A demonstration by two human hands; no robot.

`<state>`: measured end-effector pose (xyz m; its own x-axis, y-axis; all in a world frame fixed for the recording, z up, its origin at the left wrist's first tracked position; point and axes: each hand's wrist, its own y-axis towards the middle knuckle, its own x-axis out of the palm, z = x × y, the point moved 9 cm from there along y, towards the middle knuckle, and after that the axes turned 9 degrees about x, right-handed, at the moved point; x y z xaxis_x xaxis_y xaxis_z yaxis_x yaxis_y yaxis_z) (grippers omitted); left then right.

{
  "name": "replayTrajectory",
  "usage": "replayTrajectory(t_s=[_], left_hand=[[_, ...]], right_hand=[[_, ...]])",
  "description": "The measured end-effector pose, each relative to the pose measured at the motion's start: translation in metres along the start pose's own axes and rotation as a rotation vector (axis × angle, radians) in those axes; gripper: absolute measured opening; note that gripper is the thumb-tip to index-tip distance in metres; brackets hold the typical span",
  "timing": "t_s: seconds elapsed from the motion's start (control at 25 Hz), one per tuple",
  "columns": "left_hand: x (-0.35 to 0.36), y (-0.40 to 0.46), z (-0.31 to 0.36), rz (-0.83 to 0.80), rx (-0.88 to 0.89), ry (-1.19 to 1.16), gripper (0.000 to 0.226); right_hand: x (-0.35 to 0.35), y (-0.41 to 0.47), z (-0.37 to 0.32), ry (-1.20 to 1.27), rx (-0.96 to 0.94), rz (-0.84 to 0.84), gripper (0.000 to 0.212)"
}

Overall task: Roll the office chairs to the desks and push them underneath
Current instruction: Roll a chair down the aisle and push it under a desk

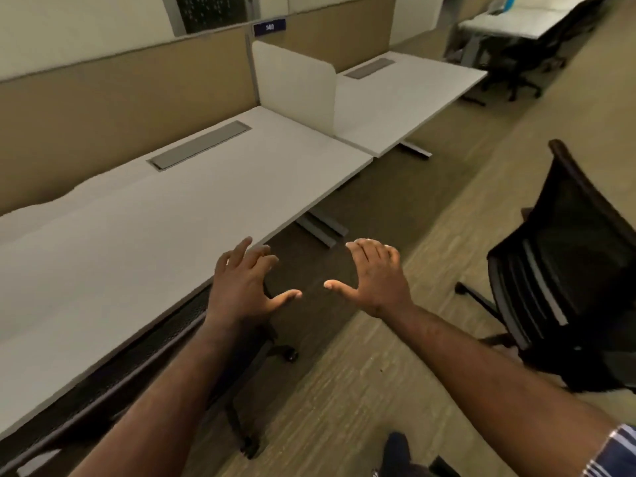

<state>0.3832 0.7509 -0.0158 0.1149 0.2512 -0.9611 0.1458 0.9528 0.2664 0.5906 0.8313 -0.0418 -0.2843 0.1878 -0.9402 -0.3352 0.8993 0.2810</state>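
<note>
A black mesh office chair (144, 356) stands pushed in under the near white desk (137, 215), its backrest along the desk's front edge and its casters showing below. My left hand (246, 287) hovers open just above that chair's right end, fingers spread, holding nothing. My right hand (373, 277) is open beside it over the floor, thumb pointing left. A second black mesh chair (571, 277) stands free on the carpet at the right, away from the desks.
A second white desk (406, 98) lies further back behind a white divider panel (296, 84). Tan partition walls run behind both desks. More chairs (526, 60) and a table stand at the far right. Open carpet stretches between the desks and the free chair.
</note>
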Motion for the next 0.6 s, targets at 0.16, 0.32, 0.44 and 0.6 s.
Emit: replayTrajectory(t_s=[0.16, 0.32, 0.44, 0.6], left_hand=[[0.039, 0.079, 0.088, -0.063, 0.199, -0.012, 0.088], [0.084, 0.155, 0.192, -0.125, 0.376, -0.064, 0.089], [0.109, 0.209, 0.265, -0.145, 0.466, -0.091, 0.094], [0.121, 0.264, 0.324, -0.128, 0.535, -0.107, 0.094]], right_hand=[[-0.029, -0.017, 0.130, -0.064, 0.264, 0.084, 0.080], [-0.061, -0.033, 0.252, -0.133, 0.465, 0.093, 0.075], [-0.090, -0.037, 0.336, -0.164, 0.571, 0.125, 0.073], [-0.124, -0.027, 0.415, -0.245, 0.681, 0.130, 0.078]])
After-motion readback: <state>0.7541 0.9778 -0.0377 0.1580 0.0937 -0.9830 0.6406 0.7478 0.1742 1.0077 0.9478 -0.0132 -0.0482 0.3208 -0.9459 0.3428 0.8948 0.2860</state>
